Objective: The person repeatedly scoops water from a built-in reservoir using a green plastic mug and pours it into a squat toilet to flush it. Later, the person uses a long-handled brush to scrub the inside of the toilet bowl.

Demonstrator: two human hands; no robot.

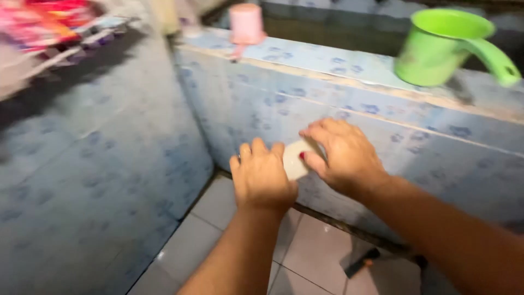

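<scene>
Both forearms reach in: left hand [262, 177] and right hand [344, 155] grasp a pale soap bar [295, 159] between them, fingers [316, 131] curled round it, against the blue tiled wall [436, 153] below a green dipper [445, 46].

the tiled ledge [349, 65] of the blue basin wall runs above and beyond the grip. a green dipper [445, 46] sits on it up to the right of the hands, a pink cup [246, 23] up to the left.
</scene>
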